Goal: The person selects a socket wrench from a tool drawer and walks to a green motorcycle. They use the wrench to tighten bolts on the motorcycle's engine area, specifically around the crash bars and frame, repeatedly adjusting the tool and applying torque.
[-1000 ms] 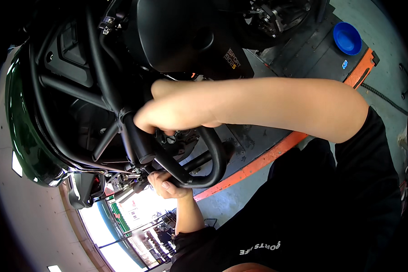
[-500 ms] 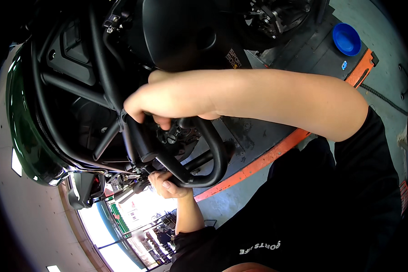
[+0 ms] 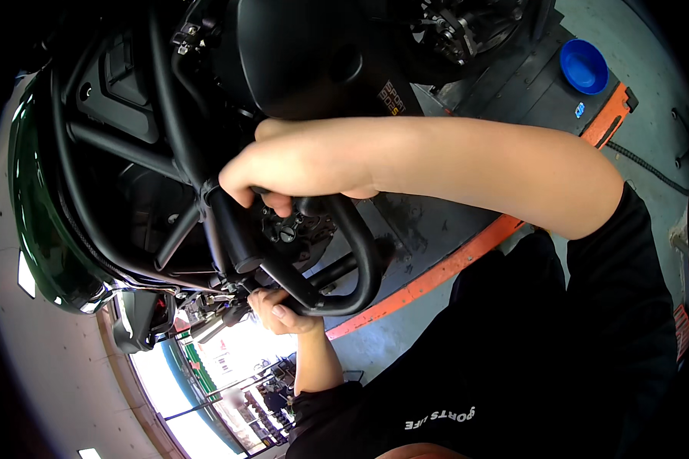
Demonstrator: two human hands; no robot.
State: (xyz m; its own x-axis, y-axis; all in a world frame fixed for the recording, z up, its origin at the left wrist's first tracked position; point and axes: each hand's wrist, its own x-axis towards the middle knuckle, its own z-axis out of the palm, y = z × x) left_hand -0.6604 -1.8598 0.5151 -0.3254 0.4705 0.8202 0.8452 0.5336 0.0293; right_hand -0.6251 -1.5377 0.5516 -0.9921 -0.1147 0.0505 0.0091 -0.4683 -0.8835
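My left hand [image 3: 281,312] is closed around the lower end of a black tubular crash bar [image 3: 366,260] on a motorcycle. Above it, my right hand [image 3: 283,167] reaches across from the right with its fingers curled, next to the bar's upper tube and a thick black frame tube [image 3: 233,237]. Something small and dark shows between those fingers, but my hand hides most of it. Metal engine parts [image 3: 287,232] show just below the right fingers, inside the loop of the bar. A smooth black cover [image 3: 298,57] lies beyond my right hand.
The motorcycle's dark green tank [image 3: 42,222] is at the left. A dark work platform [image 3: 505,103] with an orange edge [image 3: 436,271] runs beneath the motorcycle. A blue bowl [image 3: 584,66] sits on the platform at the far right. A wheel [image 3: 467,42] is at the top.
My right hand has shifted slightly to the right, away from the frame tube joint, its fingers still curled. My left hand stays on the crash bar.
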